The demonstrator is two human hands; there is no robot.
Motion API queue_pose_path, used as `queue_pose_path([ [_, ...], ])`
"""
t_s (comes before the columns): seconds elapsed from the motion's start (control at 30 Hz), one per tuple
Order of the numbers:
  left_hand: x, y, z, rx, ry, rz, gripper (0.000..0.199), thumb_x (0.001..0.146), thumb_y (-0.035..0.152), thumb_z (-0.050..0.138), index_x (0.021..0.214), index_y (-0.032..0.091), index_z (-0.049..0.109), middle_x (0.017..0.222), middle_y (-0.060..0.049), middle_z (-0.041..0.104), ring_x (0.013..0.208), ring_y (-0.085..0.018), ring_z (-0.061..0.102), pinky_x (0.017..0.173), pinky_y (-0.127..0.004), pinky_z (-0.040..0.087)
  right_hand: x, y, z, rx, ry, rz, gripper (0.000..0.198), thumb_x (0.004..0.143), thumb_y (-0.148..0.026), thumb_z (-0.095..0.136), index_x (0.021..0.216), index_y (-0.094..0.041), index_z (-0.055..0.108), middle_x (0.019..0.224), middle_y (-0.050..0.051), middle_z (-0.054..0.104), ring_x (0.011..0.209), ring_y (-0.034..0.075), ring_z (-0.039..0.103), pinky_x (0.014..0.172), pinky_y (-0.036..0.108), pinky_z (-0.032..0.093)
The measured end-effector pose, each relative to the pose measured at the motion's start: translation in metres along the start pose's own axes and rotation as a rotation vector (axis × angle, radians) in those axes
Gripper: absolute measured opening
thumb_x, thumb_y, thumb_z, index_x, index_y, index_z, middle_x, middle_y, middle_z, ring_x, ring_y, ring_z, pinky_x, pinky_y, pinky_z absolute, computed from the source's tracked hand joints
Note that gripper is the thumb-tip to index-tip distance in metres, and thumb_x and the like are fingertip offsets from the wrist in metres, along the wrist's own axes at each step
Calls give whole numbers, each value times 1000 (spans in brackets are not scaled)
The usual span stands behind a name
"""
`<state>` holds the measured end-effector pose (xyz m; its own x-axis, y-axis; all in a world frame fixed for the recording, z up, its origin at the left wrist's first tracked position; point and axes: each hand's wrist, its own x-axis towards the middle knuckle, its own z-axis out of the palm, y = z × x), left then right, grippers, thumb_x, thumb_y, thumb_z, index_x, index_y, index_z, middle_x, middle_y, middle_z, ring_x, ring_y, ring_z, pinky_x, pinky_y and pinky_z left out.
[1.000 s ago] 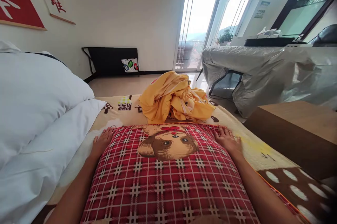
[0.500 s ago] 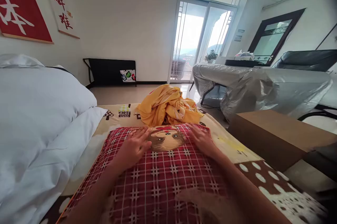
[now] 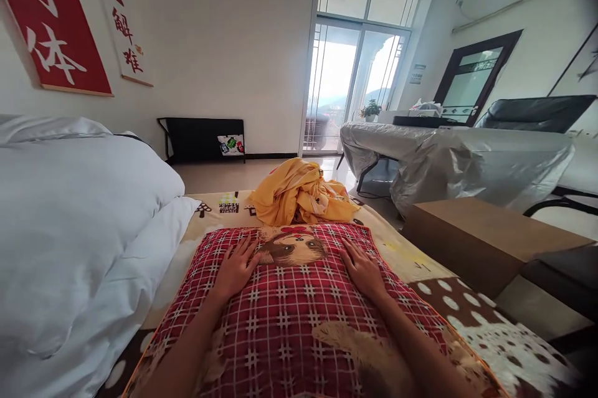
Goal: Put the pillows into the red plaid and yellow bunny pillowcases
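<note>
Red and plaid, the pillow (image 3: 280, 304) is lying under the left fingers (image 3: 243, 250) and the right fingers (image 3: 355, 251), which are resting spread and released, grasping nothing. Between them an animal face (image 3: 296, 250) is showing; beyond them a yellow cloth (image 3: 294, 192) is sitting bunched. Pressing well is probably calling for flat fingers and equal weight on both sides, without dragging the fabric into creases.
</note>
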<state>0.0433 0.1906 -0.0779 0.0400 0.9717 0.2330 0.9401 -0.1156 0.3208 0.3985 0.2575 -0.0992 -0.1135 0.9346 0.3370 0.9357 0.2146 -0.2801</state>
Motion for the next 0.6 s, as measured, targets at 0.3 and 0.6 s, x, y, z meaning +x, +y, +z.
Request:
queue_pose_path([
  [0.3,-15,-41,-1,-70,87,-424,60,94,49,27,146,19,32,155,-10,27,142,-26,26,110,-46,31,-50,38,-10,95,-3,148,67,84,-69,16,143,-44,35,135,-2,54,114,36,57,91,58,48],
  [0.6,-45,-63,-52,-57,-7,-631,65,88,57,26,109,9,63,107,-25,66,105,-42,61,88,-53,45,-33,33,-67,18,70,68,61,82,-76,28,138,-54,35,134,-7,55,111,35,59,79,54,54],
])
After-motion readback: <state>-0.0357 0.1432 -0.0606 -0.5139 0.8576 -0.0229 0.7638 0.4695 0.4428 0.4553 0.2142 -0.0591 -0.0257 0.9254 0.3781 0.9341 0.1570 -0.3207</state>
